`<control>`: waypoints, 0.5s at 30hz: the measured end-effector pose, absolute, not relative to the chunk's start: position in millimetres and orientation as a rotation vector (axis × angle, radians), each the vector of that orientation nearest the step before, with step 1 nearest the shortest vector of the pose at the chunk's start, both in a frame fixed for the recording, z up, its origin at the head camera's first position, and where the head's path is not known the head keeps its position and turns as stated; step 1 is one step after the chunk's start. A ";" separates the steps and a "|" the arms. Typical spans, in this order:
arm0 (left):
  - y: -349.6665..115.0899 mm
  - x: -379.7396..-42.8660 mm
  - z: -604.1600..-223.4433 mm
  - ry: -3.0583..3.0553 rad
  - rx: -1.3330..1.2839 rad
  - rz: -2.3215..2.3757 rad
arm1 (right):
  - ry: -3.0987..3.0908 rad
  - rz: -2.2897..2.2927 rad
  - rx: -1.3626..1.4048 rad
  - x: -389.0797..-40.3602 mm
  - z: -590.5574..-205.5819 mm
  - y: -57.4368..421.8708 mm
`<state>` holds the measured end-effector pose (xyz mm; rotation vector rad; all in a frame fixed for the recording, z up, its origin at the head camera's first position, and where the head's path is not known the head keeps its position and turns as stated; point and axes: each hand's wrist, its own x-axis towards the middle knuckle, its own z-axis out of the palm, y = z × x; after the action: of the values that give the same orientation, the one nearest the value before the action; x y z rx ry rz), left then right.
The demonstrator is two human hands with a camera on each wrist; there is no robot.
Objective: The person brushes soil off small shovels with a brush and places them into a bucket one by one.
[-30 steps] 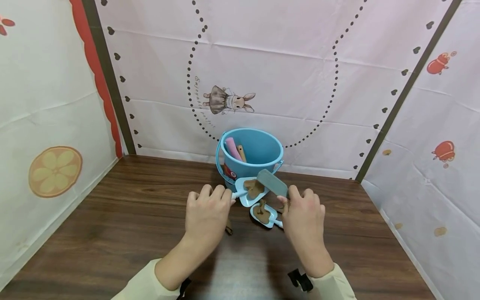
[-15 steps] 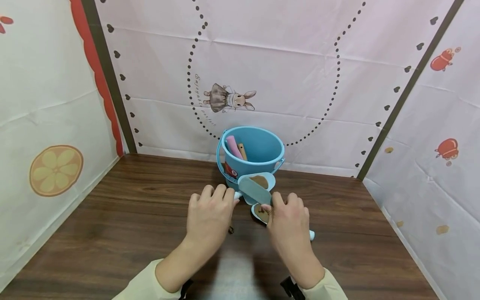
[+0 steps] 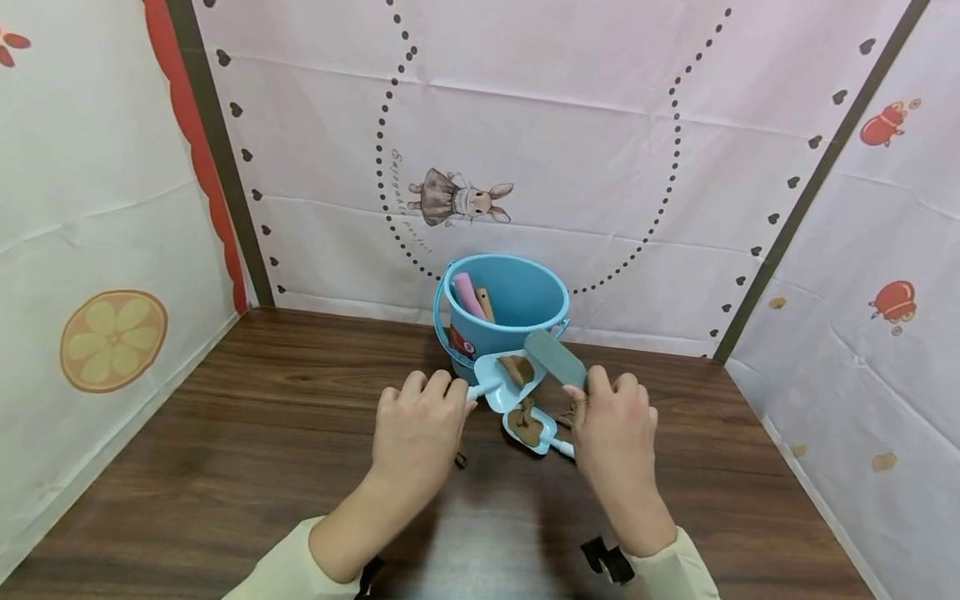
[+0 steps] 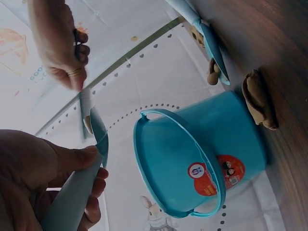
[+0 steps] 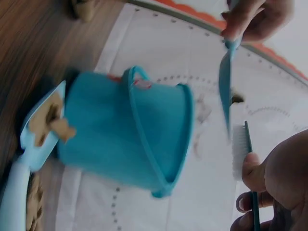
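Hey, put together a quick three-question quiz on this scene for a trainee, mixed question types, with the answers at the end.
1. Which tool does the right hand hold?
2. True or false: the blue bucket lies tipped on its side.
3. Counting the light-blue shovel in the left hand, how many shovels are visible outside the bucket?

Key:
1. A brush; its bristles show in the right wrist view.
2. False: the head view shows it standing upright.
3. Two: the other shovel lies on the table, with brown material on its blade.
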<state>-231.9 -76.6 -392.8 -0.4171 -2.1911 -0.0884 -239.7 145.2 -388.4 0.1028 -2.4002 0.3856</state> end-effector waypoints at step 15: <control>-76.5 -229.5 -390.5 -2.219 -0.419 -0.158 | -2.427 0.311 0.175 -234.2 -397.4 128.6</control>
<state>-229.5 -76.5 -390.5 -0.4187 -2.2191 -0.1579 -234.2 128.6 -397.4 0.1748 -2.4267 0.3114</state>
